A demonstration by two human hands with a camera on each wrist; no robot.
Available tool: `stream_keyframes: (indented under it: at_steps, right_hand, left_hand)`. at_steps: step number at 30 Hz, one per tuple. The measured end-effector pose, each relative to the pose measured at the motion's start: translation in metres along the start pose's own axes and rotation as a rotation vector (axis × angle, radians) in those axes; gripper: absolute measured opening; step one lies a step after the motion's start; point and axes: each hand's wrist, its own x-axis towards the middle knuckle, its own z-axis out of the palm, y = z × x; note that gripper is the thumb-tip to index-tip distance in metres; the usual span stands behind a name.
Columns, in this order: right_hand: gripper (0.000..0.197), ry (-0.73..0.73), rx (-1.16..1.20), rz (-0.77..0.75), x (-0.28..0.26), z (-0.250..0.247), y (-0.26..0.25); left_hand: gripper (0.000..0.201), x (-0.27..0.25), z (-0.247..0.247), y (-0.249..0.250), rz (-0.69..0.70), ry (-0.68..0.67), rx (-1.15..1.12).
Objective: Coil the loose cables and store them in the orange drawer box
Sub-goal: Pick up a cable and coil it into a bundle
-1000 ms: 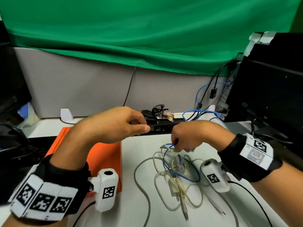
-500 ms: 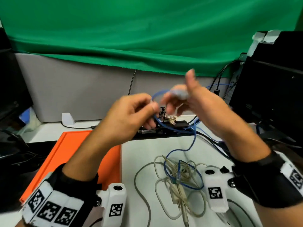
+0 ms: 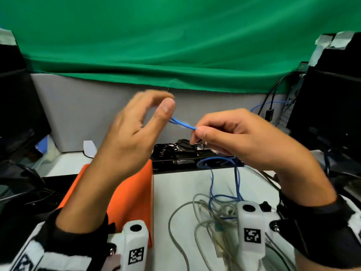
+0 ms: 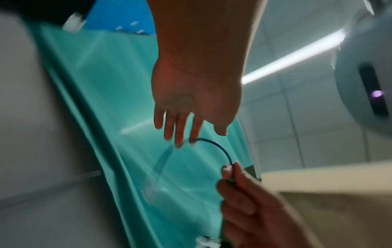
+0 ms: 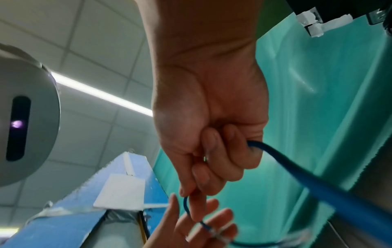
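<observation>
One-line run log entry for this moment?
stage: coiling | right hand: pinches blue cable | left hand: fingers spread, touching cable | orange drawer box: no cable in view

I see the drawer box (image 3: 134, 192) left of the cable pile (image 3: 211, 216) on the table (image 3: 175, 190); my hands (image 3: 129, 137) apparently above both

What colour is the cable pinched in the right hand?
Blue; the cable in the right hand shows best in the head view.
</observation>
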Motion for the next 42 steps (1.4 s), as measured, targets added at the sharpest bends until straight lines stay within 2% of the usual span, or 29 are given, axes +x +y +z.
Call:
stream_keyframes:
  at_steps: [2, 4, 5, 7, 9, 11, 13, 14, 15, 16, 18, 19, 22, 24, 25, 26, 28, 30, 31, 34, 36, 37, 39, 40, 42]
  right_hand:
    - [0.026, 0.016, 0.058, -0.016, 0.002, -0.005, 0.001]
    - [0.027, 0.053, 0.161, -0.015, 0.003, -0.006, 0.004]
    - [0.026, 0.083, 0.207, -0.013, 0.004, -0.007, 0.006]
    - [0.023, 0.16, 0.261, -0.011, 0.008, -0.006, 0.008]
    - [0.02, 0.208, 0.294, -0.001, 0.013, -0.001, 0.012]
    - [0.014, 0.19, 0.293, 0.045, 0.021, 0.011, 0.015]
    - [0.013, 0.096, 0.232, 0.112, 0.027, 0.029, 0.018]
    - [0.014, 0.037, 0.176, 0.126, 0.029, 0.039, 0.018]
    - [0.015, -0.011, 0.093, 0.119, 0.031, 0.047, 0.018]
    - [0.015, -0.044, -0.011, 0.087, 0.032, 0.054, 0.015]
    - [0.014, -0.097, -0.167, -0.009, 0.031, 0.064, 0.007]
    - [0.015, -0.12, -0.189, -0.044, 0.03, 0.067, 0.002]
    - [0.02, -0.128, -0.237, -0.102, 0.026, 0.067, -0.009]
    - [0.016, -0.083, -0.188, -0.117, 0.023, 0.054, -0.009]
    - [0.014, -0.041, -0.132, -0.12, 0.022, 0.044, -0.006]
    - [0.012, 0.01, -0.064, -0.116, 0.02, 0.033, -0.003]
    - [0.008, 0.095, 0.107, -0.111, 0.016, 0.013, 0.005]
    - [0.011, 0.151, 0.267, -0.129, 0.013, 0.002, 0.011]
    - [0.011, 0.179, 0.308, -0.149, 0.014, 0.0, 0.014]
    - [0.002, 0.292, 0.247, -0.192, 0.023, 0.003, 0.02]
    - [0.011, 0.388, 0.143, -0.174, 0.031, 0.012, 0.025]
    - [0.017, 0.421, 0.082, -0.145, 0.034, 0.017, 0.029]
    - [0.029, 0.398, -0.055, -0.045, 0.04, 0.031, 0.035]
    - [0.033, 0.323, -0.135, 0.009, 0.041, 0.039, 0.036]
    - [0.032, 0.102, -0.26, 0.069, 0.04, 0.053, 0.035]
  left_hand:
    - [0.042, -0.001, 0.003, 0.003, -0.02, -0.179, -0.215]
    - [0.038, -0.003, 0.002, 0.006, -0.054, -0.285, -0.4]
    - [0.037, -0.004, 0.0, 0.008, -0.12, -0.317, -0.512]
    - [0.038, -0.002, -0.002, 0.008, -0.279, -0.31, -0.748]
    - [0.037, 0.0, -0.006, 0.01, -0.342, -0.283, -1.03]
    - [0.039, 0.005, -0.01, 0.005, -0.284, -0.263, -1.372]
    - [0.042, 0.01, -0.018, -0.005, -0.191, -0.261, -1.734]
    - [0.044, 0.012, -0.022, -0.009, -0.158, -0.209, -1.82]
    - [0.046, 0.013, -0.025, -0.011, -0.128, -0.119, -1.787]
    - [0.046, 0.014, -0.025, -0.01, -0.113, -0.004, -1.617]
    - [0.046, 0.013, -0.024, -0.005, -0.085, 0.193, -1.087]
    - [0.045, 0.012, -0.021, -0.002, -0.06, 0.23, -0.853]
    - [0.036, 0.005, -0.011, 0.0, 0.033, 0.117, -0.412]
    - [0.038, -0.001, -0.009, -0.005, 0.044, -0.068, -0.085]
    - [0.044, -0.003, -0.008, -0.007, 0.011, -0.192, -0.026]
    - [0.05, -0.004, -0.008, -0.008, -0.051, -0.331, -0.07]
    - [0.052, -0.006, -0.009, -0.007, -0.184, -0.575, -0.313]
    - [0.05, -0.009, -0.009, -0.009, -0.254, -0.688, -0.616]
    - [0.048, -0.009, -0.007, -0.009, -0.269, -0.694, -0.763]
    - [0.039, -0.005, 0.001, -0.012, -0.315, -0.661, -1.308]
    - [0.04, 0.001, 0.006, -0.015, -0.34, -0.633, -1.718]
    - [0.042, 0.004, 0.006, -0.016, -0.35, -0.59, -1.838]
    - [0.045, 0.007, 0.007, -0.017, -0.322, -0.449, -1.919]
    - [0.045, 0.008, 0.006, -0.017, -0.304, -0.363, -1.909]
    - [0.044, 0.009, 0.005, -0.015, -0.304, -0.12, -1.685]
